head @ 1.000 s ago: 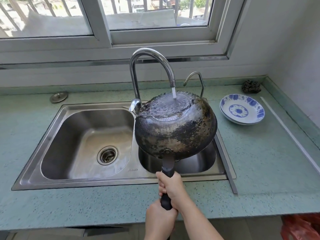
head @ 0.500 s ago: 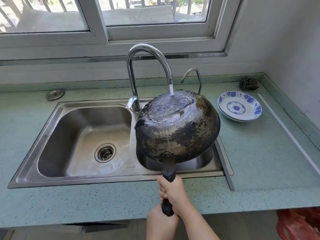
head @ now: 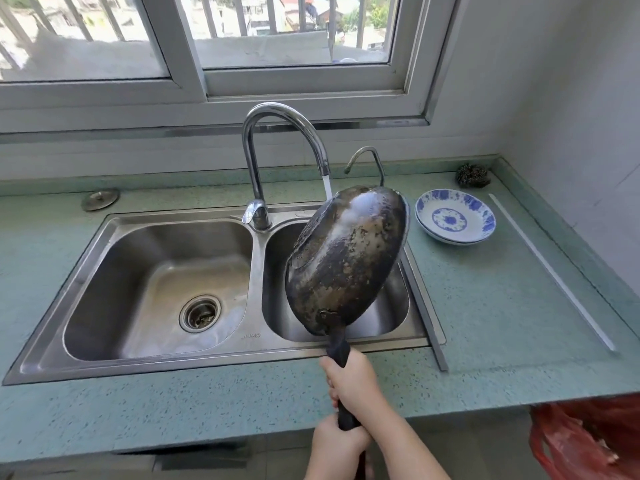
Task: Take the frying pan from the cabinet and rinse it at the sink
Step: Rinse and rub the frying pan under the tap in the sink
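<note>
Our fingers (head: pixel 337 382) are curled tight around the black handle (head: pixel 341 348) of the frying pan (head: pixel 346 261). The right hand (head: pixel 353 382) grips it higher up, just below where the handle meets the pan; the left hand (head: pixel 334 441) clasps the lower end, nearer our body. Both hands are fully closed on the handle, 1 above the other and nearly touching.

The pan is held up over the right basin (head: pixel 391 306) of the steel sink (head: pixel 166 282), turned on edge so that its blackened, mottled underside faces us and to the left. Its far rim sits right at the stream of water (head: pixel 327 187) falling from the tall curved tap (head: pixel 273 140), and the wet metal shines.

The left basin shows its drain (head: pixel 200 313). A smaller spout (head: pixel 367 161) rises behind the pan. On the green counter (head: pixel 519 306), to the right of the sink, 2 blue-and-white dishes (head: pixel 455 216) are stacked, with a dark scouring pad (head: pixel 472 174) behind them by the wall. A round metal sink plug (head: pixel 100 199) lies at the back left. A window (head: pixel 242 46) runs above the counter, and a red plastic bag (head: pixel 585 441) shows at lower right.
</note>
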The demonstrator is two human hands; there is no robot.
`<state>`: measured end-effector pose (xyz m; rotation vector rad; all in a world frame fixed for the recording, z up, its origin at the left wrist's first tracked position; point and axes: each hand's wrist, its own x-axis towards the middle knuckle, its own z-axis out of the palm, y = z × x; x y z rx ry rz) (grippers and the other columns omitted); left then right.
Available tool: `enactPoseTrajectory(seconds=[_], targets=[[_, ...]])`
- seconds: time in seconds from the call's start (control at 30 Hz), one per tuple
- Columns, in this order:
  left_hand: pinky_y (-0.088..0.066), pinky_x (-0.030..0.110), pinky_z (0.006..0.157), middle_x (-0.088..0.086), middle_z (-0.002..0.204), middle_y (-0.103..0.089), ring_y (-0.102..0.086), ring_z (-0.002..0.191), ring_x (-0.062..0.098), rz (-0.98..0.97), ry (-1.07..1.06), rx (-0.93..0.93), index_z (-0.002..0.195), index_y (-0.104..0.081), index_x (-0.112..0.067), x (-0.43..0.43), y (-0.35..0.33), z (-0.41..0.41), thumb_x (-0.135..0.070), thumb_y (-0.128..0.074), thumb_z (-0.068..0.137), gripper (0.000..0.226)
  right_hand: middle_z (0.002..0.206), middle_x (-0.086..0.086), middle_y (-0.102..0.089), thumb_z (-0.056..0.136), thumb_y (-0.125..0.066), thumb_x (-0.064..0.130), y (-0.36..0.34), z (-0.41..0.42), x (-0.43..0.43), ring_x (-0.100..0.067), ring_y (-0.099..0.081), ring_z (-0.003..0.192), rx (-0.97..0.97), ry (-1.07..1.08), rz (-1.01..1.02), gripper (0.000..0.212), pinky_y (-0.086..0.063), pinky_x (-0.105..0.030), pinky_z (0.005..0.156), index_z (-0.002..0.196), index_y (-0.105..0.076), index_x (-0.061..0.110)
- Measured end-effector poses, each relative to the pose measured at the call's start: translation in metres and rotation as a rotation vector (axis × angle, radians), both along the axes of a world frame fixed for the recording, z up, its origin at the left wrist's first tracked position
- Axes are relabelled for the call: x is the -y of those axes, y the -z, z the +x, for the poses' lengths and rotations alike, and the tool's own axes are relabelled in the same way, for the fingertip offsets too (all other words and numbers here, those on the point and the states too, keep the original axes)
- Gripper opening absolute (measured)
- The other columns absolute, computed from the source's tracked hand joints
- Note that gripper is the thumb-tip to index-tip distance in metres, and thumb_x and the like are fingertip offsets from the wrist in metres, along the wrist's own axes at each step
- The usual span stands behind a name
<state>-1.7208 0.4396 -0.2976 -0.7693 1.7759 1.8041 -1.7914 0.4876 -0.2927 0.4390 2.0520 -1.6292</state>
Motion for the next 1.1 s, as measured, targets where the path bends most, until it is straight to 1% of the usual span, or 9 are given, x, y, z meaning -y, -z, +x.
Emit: enactPoseTrajectory(seconds=[0.07, 0.23, 0.4, 0.53, 0.63, 0.77, 0.9, 1.03, 1.1], targets=[[-0.04, 0.017, 0.037, -0.001, 0.032, -0.054, -0.053, 0.03, 0.01, 0.091, 0.04, 0.013, 0.059, -0.06, -0.005, -0.001, -0.007, -0.002, -0.007, -0.056, 0.044, 0.016, 0.05, -0.003, -0.04, 0.088, -0.051, 0.012, -0.004, -0.001, -0.004, -0.012, -0.037, 0.032, -0.027, -0.048, 0.088, 0.027, -0.034, -0.021, 0.038, 0.063, -0.04, 0.015], [-0.038, 0.018, 0.037, 0.001, 0.029, -0.052, -0.052, 0.029, 0.01, 0.191, 0.062, 0.009, 0.055, -0.059, -0.001, -0.005, -0.012, -0.006, -0.003, -0.052, 0.045, 0.012, 0.056, 0.002, -0.042, 0.09, -0.051, 0.023, -0.017, -0.002, -0.009, -0.02, -0.046, 0.049, -0.113, -0.187, 0.367, 0.034, -0.032, -0.024, 0.043, 0.059, -0.037, 0.018], [-0.031, 0.012, 0.029, 0.008, 0.025, -0.042, -0.043, 0.02, 0.017, 0.316, -0.027, 0.058, 0.03, -0.056, -0.002, -0.01, -0.021, -0.009, 0.005, -0.052, 0.041, 0.014, 0.055, 0.002, -0.042, 0.088, -0.049, 0.021, -0.022, -0.003, -0.01, -0.022, -0.044, 0.055, -0.121, -0.212, 0.397, 0.032, -0.03, -0.025, 0.045, 0.058, -0.038, 0.017], [-0.029, 0.011, 0.029, 0.007, 0.027, -0.038, -0.038, 0.02, 0.018, 0.394, -0.049, 0.062, 0.032, -0.048, -0.003, -0.006, -0.025, -0.007, -0.009, -0.058, 0.027, 0.012, 0.052, 0.0, -0.045, 0.082, -0.054, 0.015, -0.019, -0.004, -0.008, -0.016, -0.044, 0.043, -0.025, -0.113, 0.192, 0.024, -0.033, -0.021, 0.045, 0.06, -0.043, 0.016], [-0.028, 0.01, 0.03, 0.006, 0.03, -0.035, -0.034, 0.02, 0.015, 0.448, -0.043, 0.065, 0.035, -0.046, -0.007, 0.0, -0.024, -0.007, -0.01, -0.057, 0.033, 0.012, 0.047, 0.0, -0.044, 0.082, -0.052, 0.002, -0.017, -0.008, -0.007, -0.008, -0.041, 0.031, 0.164, -0.007, -0.209, 0.025, -0.032, -0.015, 0.038, 0.06, -0.044, 0.013], [-0.03, 0.009, 0.03, 0.006, 0.032, -0.036, -0.033, 0.021, 0.014, 0.465, -0.04, 0.076, 0.042, -0.042, -0.005, 0.008, -0.02, -0.008, -0.008, -0.058, 0.036, 0.017, 0.041, 0.008, -0.04, 0.09, -0.043, 0.01, -0.01, -0.015, -0.009, -0.001, -0.038, 0.03, 0.454, -0.012, -0.687, 0.036, -0.035, -0.013, 0.033, 0.054, -0.041, 0.016], [-0.031, 0.012, 0.032, 0.009, 0.033, -0.038, -0.036, 0.023, 0.016, 0.41, 0.035, 0.092, 0.042, -0.045, -0.006, 0.016, -0.026, -0.009, -0.008, -0.056, 0.043, 0.011, 0.036, 0.01, -0.037, 0.091, -0.039, 0.009, -0.008, -0.014, -0.002, 0.0, -0.034, 0.026, 0.456, 0.033, -0.748, 0.037, -0.033, -0.011, 0.03, 0.055, -0.036, 0.016], [-0.039, 0.016, 0.036, 0.011, 0.037, -0.049, -0.047, 0.029, 0.02, 0.288, 0.173, 0.099, 0.058, -0.05, 0.002, 0.031, -0.033, -0.01, 0.0, -0.05, 0.072, 0.015, 0.037, 0.009, -0.037, 0.088, -0.039, 0.002, -0.012, -0.013, 0.007, 0.0, -0.033, 0.026, 0.39, 0.121, -0.736, 0.034, -0.03, -0.012, 0.029, 0.056, -0.036, 0.015], [-0.035, 0.014, 0.034, 0.008, 0.035, -0.047, -0.043, 0.026, 0.017, 0.263, 0.164, 0.066, 0.063, -0.048, 0.003, 0.036, -0.034, -0.007, 0.004, -0.046, 0.08, 0.017, 0.036, 0.008, -0.039, 0.087, -0.042, 0.0, -0.014, -0.014, 0.012, -0.001, -0.033, 0.026, 0.37, 0.145, -0.69, 0.034, -0.029, -0.011, 0.03, 0.055, -0.037, 0.013]])
